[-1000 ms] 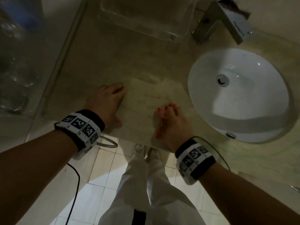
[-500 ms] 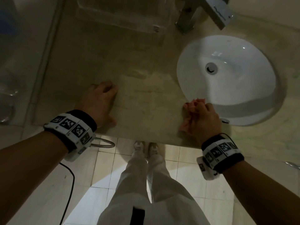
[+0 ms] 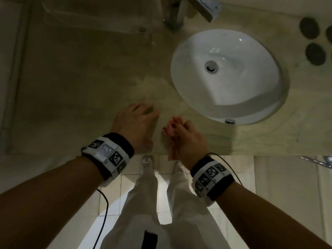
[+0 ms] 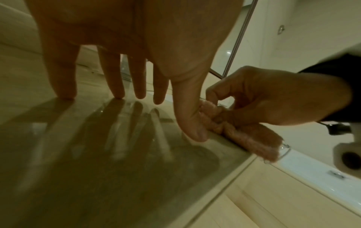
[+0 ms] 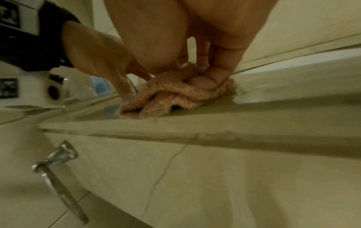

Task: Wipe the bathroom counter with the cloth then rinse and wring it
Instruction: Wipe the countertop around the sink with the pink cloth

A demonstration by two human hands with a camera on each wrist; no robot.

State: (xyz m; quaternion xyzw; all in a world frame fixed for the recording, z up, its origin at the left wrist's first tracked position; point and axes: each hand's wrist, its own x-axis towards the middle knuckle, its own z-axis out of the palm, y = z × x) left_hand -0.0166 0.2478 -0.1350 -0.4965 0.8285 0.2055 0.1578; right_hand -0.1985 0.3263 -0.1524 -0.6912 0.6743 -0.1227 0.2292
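Observation:
A bunched pink cloth [image 3: 170, 131] [image 4: 252, 134] [image 5: 171, 97] lies on the beige stone counter [image 3: 80, 83] at its front edge, just left of the white oval sink [image 3: 251, 90]. My right hand [image 3: 186, 139] [image 5: 205, 74] grips the cloth with curled fingers and presses it onto the counter. My left hand [image 3: 136, 121] [image 4: 125, 86] rests beside it with straight, spread fingertips on the wet surface, its thumb next to the cloth.
A chrome faucet [image 3: 190, 11] stands behind the sink. A clear plastic tray [image 3: 100, 17] sits at the back left. Dark round objects [image 3: 312, 42] lie at the far right. A metal drawer handle [image 5: 56, 168] hangs below the counter edge.
My right hand slid the cloth right toward the sink, then back left beside my left hand. The left hand stays planted on the counter.

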